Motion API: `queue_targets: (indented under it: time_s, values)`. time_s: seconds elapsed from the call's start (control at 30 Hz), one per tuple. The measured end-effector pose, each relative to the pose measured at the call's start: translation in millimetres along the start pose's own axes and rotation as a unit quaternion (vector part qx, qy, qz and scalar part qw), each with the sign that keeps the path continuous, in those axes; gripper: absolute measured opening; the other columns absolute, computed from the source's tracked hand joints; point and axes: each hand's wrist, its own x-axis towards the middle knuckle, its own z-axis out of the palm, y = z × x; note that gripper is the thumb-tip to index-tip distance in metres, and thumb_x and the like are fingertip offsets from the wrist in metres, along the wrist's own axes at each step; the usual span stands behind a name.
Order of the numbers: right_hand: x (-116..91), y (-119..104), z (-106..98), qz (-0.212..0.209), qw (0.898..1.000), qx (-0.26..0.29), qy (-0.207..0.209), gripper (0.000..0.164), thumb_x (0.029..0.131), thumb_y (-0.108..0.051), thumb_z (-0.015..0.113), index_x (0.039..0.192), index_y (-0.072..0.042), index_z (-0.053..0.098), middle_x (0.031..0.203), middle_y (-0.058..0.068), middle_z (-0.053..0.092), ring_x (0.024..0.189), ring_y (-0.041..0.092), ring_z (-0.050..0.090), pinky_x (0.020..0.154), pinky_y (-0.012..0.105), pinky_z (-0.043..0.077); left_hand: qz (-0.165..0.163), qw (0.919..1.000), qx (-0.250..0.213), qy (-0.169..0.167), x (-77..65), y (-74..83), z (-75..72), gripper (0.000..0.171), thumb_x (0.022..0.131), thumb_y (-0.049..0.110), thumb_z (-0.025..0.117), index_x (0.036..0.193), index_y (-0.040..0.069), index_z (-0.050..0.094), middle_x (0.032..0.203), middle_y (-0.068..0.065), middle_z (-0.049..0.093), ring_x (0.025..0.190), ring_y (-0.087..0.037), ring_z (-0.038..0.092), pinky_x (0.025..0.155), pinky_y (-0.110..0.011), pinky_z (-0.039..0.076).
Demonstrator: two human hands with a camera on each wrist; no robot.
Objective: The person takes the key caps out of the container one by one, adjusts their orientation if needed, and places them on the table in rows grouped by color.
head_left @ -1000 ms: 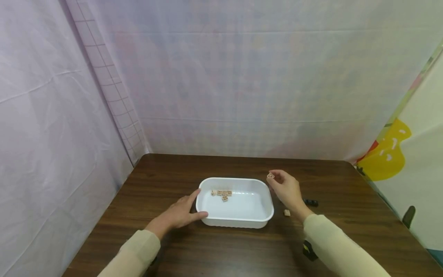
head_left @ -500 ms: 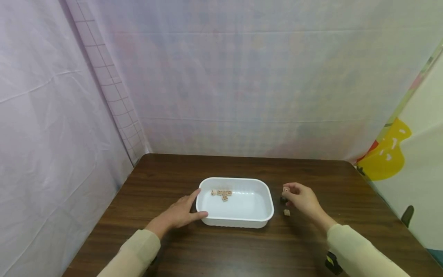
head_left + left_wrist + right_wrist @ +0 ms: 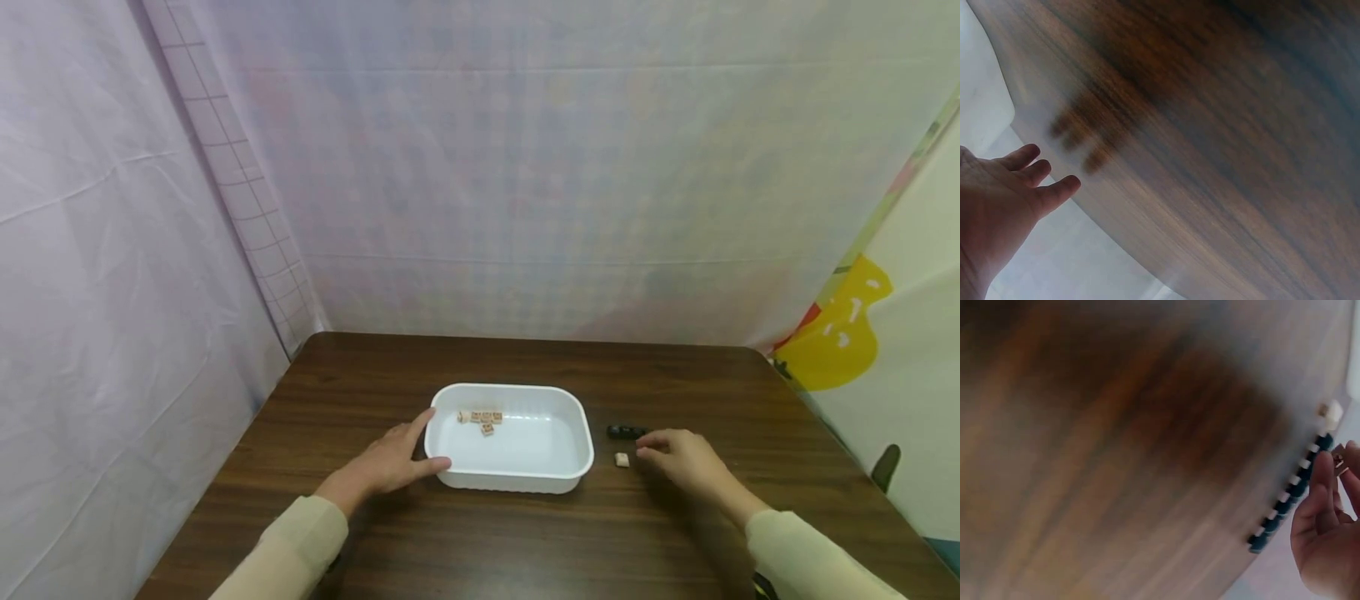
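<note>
A white plastic tray [image 3: 510, 476] stands on the table, with several small beige blocks [image 3: 486, 418] with brownish markings at its back left. My left hand [image 3: 390, 458] rests at the tray's left end, thumb over the front corner of the rim, fingers spread along the side. My right hand [image 3: 686, 461] is low over the table, right of the tray. In the right wrist view it pinches a small beige block [image 3: 1339, 460] between thumb and fingers. A dark notched strip [image 3: 626, 432] lies beside these fingertips, partly hidden by the hand. Left of the hand sits another beige block [image 3: 622, 459].
The brown wood-grain table [image 3: 480, 542] reaches back to a pale hanging cloth [image 3: 510, 183]. Another white cloth [image 3: 112, 292] hangs along the left side. At the right is a white sheet with a yellow printed shape [image 3: 832, 342].
My right hand has moved right and toward me, away from the tray's back right corner, baring the dark strip's left end. The left hand and the tray have stayed put.
</note>
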Motion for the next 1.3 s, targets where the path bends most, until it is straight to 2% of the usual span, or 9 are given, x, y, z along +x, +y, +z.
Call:
queue_targets:
  time_s: [0.17, 0.33, 0.57, 0.73, 1.03, 1.3]
  values:
    - [-6.5, 10.1, 6.9, -0.019, 1.0, -0.012, 0.009, 0.019, 0.092, -0.022, 0.072, 0.106, -0.01, 0.074, 0.103, 0.009, 0.073, 0.096, 0.034, 0.067, 0.081, 0.053, 0.053, 0.003, 1.0, -0.002, 0.003, 0.0, -0.3, 0.7, 0.096, 0.088, 0.066, 0.06, 0.16, 0.017, 0.019, 0.154, -0.024, 0.034, 0.14, -0.044, 0.033, 0.109, -0.06, 0.031]
    - [-13.9, 17.0, 11.7, -0.018, 0.999, -0.041, 0.021, 0.027, 0.092, -0.026, 0.072, 0.112, -0.008, 0.073, 0.111, 0.016, 0.071, 0.105, 0.043, 0.064, 0.087, 0.061, 0.049, 0.004, 1.0, -0.005, 0.004, 0.2, 0.3, 1.0, 0.098, 0.087, 0.068, 0.06, 0.16, 0.017, 0.019, 0.154, -0.024, 0.034, 0.14, -0.043, 0.033, 0.11, -0.06, 0.031]
    - [-17.9, 23.5, 9.1, -0.01, 0.997, -0.072, 0.024, 0.033, 0.089, -0.026, 0.075, 0.113, -0.002, 0.072, 0.111, 0.019, 0.07, 0.104, 0.045, 0.064, 0.083, 0.061, 0.05, 0.004, 1.0, -0.005, 0.006, 0.6, 0.7, 0.9, 0.098, 0.087, 0.068, 0.06, 0.16, 0.017, 0.019, 0.154, -0.024, 0.034, 0.141, -0.043, 0.033, 0.11, -0.06, 0.03]
    - [-16.1, 24.4, 9.3, -0.012, 0.997, -0.072, 0.029, 0.028, 0.09, -0.025, 0.074, 0.107, -0.003, 0.075, 0.106, 0.017, 0.072, 0.101, 0.044, 0.065, 0.082, 0.061, 0.05, 0.003, 1.0, -0.005, 0.007, 0.9, -0.2, 1.6, 0.098, 0.087, 0.069, 0.06, 0.16, 0.018, 0.02, 0.154, -0.024, 0.034, 0.141, -0.043, 0.033, 0.11, -0.06, 0.031]
    - [-5.2, 17.7, 19.0, -0.066, 0.995, -0.068, 0.043, 0.022, 0.089, -0.02, 0.075, 0.105, -0.007, 0.075, 0.104, 0.012, 0.072, 0.1, 0.039, 0.066, 0.085, 0.059, 0.05, -0.002, 1.0, -0.008, 0.002, 0.3, -0.4, 1.9, 0.097, 0.088, 0.067, 0.061, 0.16, 0.018, 0.019, 0.154, -0.024, 0.034, 0.141, -0.043, 0.032, 0.11, -0.061, 0.03]
    - [-1.1, 13.5, 21.5, -0.056, 0.996, -0.063, 0.036, 0.021, 0.087, -0.02, 0.076, 0.106, -0.01, 0.075, 0.106, 0.011, 0.072, 0.102, 0.038, 0.066, 0.085, 0.058, 0.05, -0.01, 0.9999, -0.012, -0.001, 1.1, -0.2, 0.3, 0.096, 0.088, 0.066, 0.061, 0.16, 0.02, 0.018, 0.156, -0.022, 0.032, 0.142, -0.043, 0.031, 0.11, -0.061, 0.029]
